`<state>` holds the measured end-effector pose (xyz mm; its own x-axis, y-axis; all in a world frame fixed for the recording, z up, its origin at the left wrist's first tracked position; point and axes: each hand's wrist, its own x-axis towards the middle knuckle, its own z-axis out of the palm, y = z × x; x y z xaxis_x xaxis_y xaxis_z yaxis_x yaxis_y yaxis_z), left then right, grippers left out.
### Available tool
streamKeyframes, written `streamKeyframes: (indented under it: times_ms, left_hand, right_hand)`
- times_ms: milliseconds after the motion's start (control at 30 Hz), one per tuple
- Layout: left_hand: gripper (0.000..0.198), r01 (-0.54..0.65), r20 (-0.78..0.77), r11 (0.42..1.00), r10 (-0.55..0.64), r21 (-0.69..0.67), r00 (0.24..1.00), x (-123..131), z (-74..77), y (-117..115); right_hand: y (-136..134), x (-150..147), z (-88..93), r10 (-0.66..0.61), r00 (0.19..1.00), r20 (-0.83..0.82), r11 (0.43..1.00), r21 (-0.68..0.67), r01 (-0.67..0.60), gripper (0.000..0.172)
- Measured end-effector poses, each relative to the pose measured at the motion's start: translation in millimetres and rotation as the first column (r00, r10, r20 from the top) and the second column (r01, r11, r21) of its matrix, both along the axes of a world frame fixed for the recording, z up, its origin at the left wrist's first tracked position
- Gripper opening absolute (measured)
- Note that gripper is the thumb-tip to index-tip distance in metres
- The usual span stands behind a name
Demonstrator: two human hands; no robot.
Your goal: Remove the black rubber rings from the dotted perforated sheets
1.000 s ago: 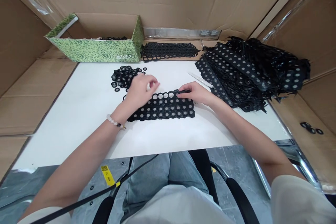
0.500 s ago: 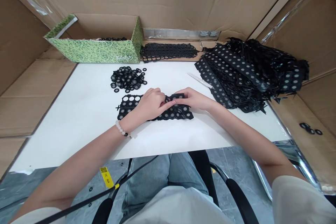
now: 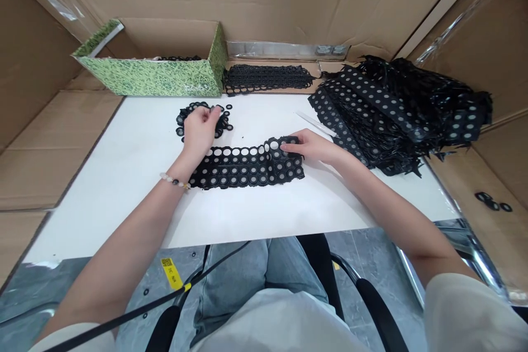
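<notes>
A black rubber sheet lies across the white table in front of me. Its far row shows open round holes, while the nearer rows have grey discs in them. My right hand pinches its far right corner between thumb and fingers, and that end is slightly raised. My left hand is over a heap of small black rings, its thumb and fingers drawn together. Whatever may be between those fingertips is too small to make out. Part of the heap is hidden behind this hand.
A green patterned box holding black pieces stands at the back left. Beside it lies a stack of black perforated strips. A large pile of dotted black sheets fills the right, with a white pen-like tool next to it.
My left hand has moved from the sheet to the ring heap, up and to the left. My right hand stays at the sheet's corner. More of the sheet is uncovered.
</notes>
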<state>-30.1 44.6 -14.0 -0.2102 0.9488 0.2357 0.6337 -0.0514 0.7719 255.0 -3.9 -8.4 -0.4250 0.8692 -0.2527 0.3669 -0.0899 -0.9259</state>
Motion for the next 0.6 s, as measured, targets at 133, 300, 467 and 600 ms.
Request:
streamKeyframes:
  times_ms: [133, 300, 467, 600]
  left_hand:
    - [0.046, 0.104, -0.062, 0.994, -0.105, -0.022, 0.993, 7, 3.1, -6]
    - [0.018, 0.470, -0.254, 0.867, -0.423, 0.166, 0.870, 33, 13.9, -44]
    - [0.048, 0.695, -0.335, 0.719, -0.652, 0.013, 0.681, 56, 6.3, -72]
    - [0.055, 0.598, -0.243, 0.797, -0.598, -0.086, 0.764, 57, -2.2, -68]
  right_hand:
    - [-2, 1, 6.3, 0.111, 0.987, -0.119, 0.989, -0.083, -0.122, 0.013]
    - [-4, -5, 5.0, 0.068, 0.984, -0.163, 0.995, -0.064, -0.079, 0.023]
    - [-9, -18, 0.0, 0.072, 0.981, -0.179, 0.997, 0.032, -0.067, 0.031]
    - [-13, -22, -1.9, 0.149, 0.973, -0.177, 0.987, 0.083, -0.136, 0.036]
